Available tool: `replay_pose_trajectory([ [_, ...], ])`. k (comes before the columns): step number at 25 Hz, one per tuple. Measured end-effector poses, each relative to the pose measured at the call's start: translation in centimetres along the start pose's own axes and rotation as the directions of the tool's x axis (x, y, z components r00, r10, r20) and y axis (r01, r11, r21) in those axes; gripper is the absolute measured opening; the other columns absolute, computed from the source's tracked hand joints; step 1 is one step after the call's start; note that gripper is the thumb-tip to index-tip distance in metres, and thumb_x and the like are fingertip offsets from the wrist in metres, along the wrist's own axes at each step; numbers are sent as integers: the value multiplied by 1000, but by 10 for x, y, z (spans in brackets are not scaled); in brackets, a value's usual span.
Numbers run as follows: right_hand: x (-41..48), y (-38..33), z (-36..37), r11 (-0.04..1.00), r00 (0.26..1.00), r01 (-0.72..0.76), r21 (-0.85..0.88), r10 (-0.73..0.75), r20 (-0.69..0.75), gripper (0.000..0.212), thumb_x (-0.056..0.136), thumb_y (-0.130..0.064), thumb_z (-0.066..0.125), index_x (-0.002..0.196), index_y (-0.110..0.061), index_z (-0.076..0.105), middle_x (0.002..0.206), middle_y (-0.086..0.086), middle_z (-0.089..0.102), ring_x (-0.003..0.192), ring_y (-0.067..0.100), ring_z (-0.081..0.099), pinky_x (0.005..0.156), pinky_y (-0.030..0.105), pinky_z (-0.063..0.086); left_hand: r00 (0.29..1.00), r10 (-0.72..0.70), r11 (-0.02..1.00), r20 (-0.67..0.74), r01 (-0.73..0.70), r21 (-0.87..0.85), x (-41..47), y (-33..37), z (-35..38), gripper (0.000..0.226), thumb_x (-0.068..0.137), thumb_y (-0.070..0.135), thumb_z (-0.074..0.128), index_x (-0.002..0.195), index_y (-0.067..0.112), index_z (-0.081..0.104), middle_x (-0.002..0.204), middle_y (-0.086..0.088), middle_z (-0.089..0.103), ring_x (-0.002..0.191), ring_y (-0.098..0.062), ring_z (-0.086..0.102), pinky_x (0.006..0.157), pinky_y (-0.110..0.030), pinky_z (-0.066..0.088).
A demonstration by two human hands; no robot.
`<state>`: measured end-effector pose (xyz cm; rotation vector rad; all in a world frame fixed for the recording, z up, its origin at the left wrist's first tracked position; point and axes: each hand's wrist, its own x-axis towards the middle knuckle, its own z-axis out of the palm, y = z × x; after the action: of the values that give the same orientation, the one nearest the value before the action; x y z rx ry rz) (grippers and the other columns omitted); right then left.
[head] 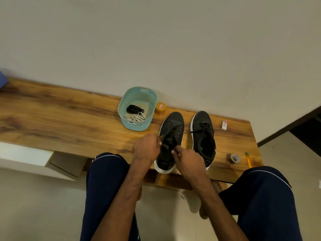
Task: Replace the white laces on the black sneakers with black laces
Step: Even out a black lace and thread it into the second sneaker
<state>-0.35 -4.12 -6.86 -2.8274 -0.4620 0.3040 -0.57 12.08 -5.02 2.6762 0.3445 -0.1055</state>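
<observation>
Two black sneakers with white soles stand toes-away on a wooden bench (69, 119). The left sneaker (172, 126) has bare eyelets and no lace. The right sneaker (203, 133) carries a black lace. My left hand (147, 146) grips the left side of the unlaced sneaker's collar. My right hand (187, 157) pinches the tongue or collar at its opening. A teal basket (138, 125) behind them holds a coiled black lace (134, 108) and loose white laces (137, 117).
An orange-lidded jar (160, 108) stands between the basket and the sneakers. An eraser (224, 125), a roll of tape (233, 158) and a pencil (248, 160) lie on the bench's right end. My knees flank the bench's front edge. A wall runs behind.
</observation>
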Motion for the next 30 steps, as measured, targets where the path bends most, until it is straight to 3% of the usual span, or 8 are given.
replay_pose_trajectory([
  [5,79,-24,-22,987,980,116,111,-95,-175,27,101,-39,47,102,-21,68,99,-3,66,91,16,60,86,44,52,977,-128,992,-168,126,-20,34,-13,-21,16,97,20,54,109,21,65,104,0,68,95,-21,65,73,-33,46],
  [9,190,-65,-23,981,980,180,74,-172,-105,28,98,-32,56,104,-9,71,101,10,67,93,27,63,80,39,52,970,-184,982,-160,188,12,44,-16,-21,22,97,15,50,113,22,63,108,-1,68,98,-22,65,73,-33,45],
  [12,253,-94,-11,981,981,194,2,-194,3,35,97,-36,58,116,-8,66,116,12,67,108,31,61,90,41,51,962,-214,977,-167,213,-26,48,-18,-23,24,97,14,49,115,23,62,110,0,66,99,-22,64,74,-33,45],
  [16,287,-123,13,922,982,176,-346,-141,124,46,94,-52,58,121,-16,62,123,6,61,124,27,49,112,64,20,969,-214,977,-121,214,-9,47,-20,-22,27,97,14,48,120,24,57,114,1,63,102,-20,63,75,-31,44],
  [19,293,-143,34,840,973,232,-490,-201,117,42,91,-57,59,111,-21,67,113,1,64,123,23,50,110,74,-5,970,-225,974,-90,225,-6,48,-25,-25,29,95,14,49,120,28,55,113,3,62,103,-19,61,73,-30,39],
  [24,298,-160,54,850,943,330,-410,-313,111,10,93,-31,63,89,-22,59,96,0,62,115,24,57,109,78,-2,969,-234,971,-74,237,28,48,-25,-24,23,98,18,49,120,24,53,113,2,61,100,-16,60,73,-28,38],
  [26,299,-161,49,863,941,336,-376,-321,104,13,93,-26,62,83,-22,55,86,-2,56,112,24,58,112,75,0,969,-234,971,-86,237,36,48,-25,-25,24,97,17,49,120,24,53,114,2,61,102,-17,61,74,-28,39],
  [30,291,-146,6,963,950,246,-115,-263,-167,19,97,-37,59,101,-22,71,99,-3,68,111,21,59,117,63,11,979,-183,981,-89,188,51,45,-20,-25,25,96,14,49,119,22,55,115,0,63,105,-20,62,72,-28,35],
])
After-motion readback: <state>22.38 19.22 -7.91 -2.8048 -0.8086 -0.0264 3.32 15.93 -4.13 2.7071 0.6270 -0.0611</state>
